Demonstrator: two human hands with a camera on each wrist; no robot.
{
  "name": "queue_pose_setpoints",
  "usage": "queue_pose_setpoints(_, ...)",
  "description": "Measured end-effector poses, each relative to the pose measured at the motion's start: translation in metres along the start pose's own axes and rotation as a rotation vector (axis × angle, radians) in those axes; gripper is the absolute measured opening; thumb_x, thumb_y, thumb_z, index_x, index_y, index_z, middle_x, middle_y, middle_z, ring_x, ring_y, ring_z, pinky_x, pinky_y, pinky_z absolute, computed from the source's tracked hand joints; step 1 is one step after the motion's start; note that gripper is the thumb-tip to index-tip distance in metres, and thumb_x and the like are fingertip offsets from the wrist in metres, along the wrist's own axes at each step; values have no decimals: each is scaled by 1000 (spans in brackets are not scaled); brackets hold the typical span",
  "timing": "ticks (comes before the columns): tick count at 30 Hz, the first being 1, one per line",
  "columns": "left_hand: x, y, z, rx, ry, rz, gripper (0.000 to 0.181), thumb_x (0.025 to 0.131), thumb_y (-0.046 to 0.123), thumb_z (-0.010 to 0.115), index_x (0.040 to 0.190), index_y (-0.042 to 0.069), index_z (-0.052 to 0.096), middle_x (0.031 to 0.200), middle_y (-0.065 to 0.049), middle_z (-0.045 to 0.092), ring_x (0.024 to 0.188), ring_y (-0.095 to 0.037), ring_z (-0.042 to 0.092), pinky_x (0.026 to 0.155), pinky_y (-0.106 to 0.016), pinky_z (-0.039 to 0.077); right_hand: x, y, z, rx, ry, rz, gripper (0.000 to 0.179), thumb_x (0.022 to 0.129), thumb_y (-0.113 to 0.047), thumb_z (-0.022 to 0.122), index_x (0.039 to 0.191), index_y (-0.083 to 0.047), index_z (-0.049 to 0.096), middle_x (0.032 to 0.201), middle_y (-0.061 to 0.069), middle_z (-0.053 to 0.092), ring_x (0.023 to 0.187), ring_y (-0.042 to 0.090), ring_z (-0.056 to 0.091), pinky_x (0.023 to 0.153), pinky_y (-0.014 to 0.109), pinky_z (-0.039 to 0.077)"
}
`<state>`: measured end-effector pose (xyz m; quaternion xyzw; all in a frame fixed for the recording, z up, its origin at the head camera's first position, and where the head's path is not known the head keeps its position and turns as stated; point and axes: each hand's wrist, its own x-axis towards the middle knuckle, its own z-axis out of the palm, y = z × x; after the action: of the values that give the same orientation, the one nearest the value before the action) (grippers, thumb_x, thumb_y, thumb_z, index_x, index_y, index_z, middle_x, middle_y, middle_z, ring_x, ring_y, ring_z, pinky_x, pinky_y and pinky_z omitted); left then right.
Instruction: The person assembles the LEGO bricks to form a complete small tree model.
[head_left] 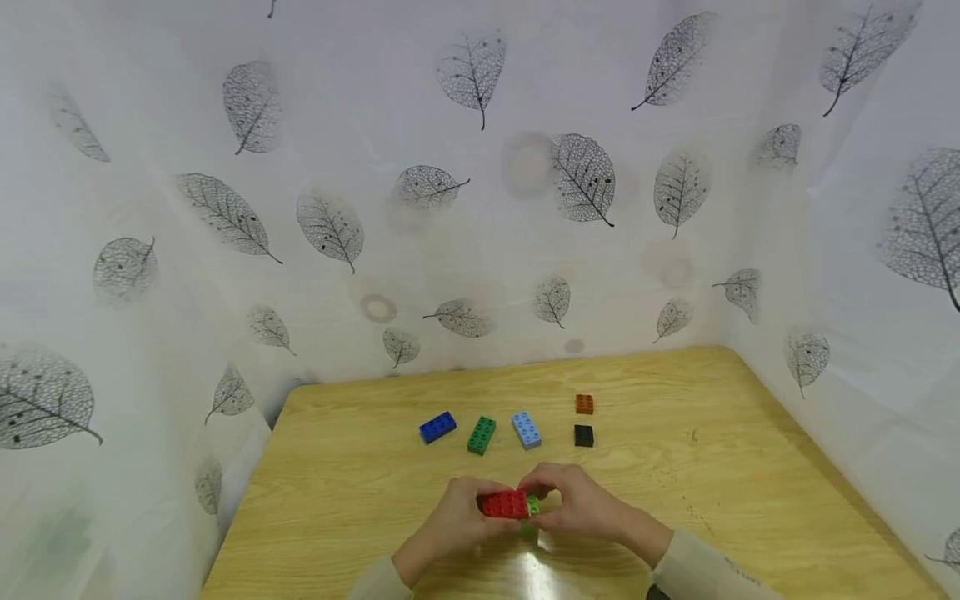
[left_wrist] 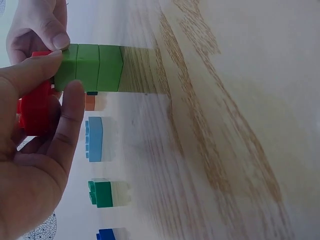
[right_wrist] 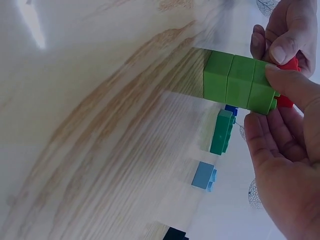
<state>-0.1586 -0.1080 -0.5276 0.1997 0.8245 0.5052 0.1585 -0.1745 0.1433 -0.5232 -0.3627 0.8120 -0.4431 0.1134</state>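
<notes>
My left hand point(head_left: 457, 515) grips a long red building brick point(head_left: 506, 505) between thumb and fingers, its studs facing up. Under the red brick's right end stands a tower of three light green bricks point(left_wrist: 87, 67), upright on the table. The thumb and fingers of my right hand point(head_left: 579, 502) pinch the tower's top brick point(right_wrist: 262, 87) from its sides. Some green studs show beside the red brick's end in the head view. Whether the red brick is pressed onto these studs, I cannot tell.
Behind the hands, a blue brick point(head_left: 438, 427), a dark green brick point(head_left: 482, 435) and a light blue brick point(head_left: 527, 430) lie on the wooden table point(head_left: 330, 475). Farther right are a small orange brick point(head_left: 584, 404) and a black one point(head_left: 583, 435). Leaf-patterned white sheeting point(head_left: 495, 233) surrounds the table.
</notes>
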Motion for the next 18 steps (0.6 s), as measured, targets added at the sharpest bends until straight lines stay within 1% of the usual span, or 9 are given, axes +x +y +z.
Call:
queue_pose_setpoints(6,-1,0,0,-16,9,-18,35,86,26,89,117,12,80,106,2,80,88,-1,69,75,-19,56,0,3,0,-15,3,-36,36,91,-13,83,124,-18,69,117,-5,72,103,3,67,90,32,60)
queue_pose_setpoints(9,-2,-2,1,-23,21,-10,36,86,26,90,118,12,80,108,1,80,89,-1,69,76,-19,57,0,4,1,-13,6,-43,37,91,-14,83,124,-18,69,117,-5,72,103,3,67,90,32,60)
queue_pose_setpoints(14,-4,-7,5,-47,39,11,36,87,26,88,120,15,79,115,-2,79,96,-3,69,79,-20,57,0,5,2,-3,7,-47,37,91,-13,83,125,-18,69,117,-5,72,103,3,67,89,32,60)
queue_pose_setpoints(18,-5,-7,6,-67,46,18,36,87,25,88,121,14,79,117,-4,79,97,-4,69,80,-20,57,0,5,2,-4,11,-48,38,90,-12,83,125,-18,69,117,-5,72,103,4,67,90,32,60)
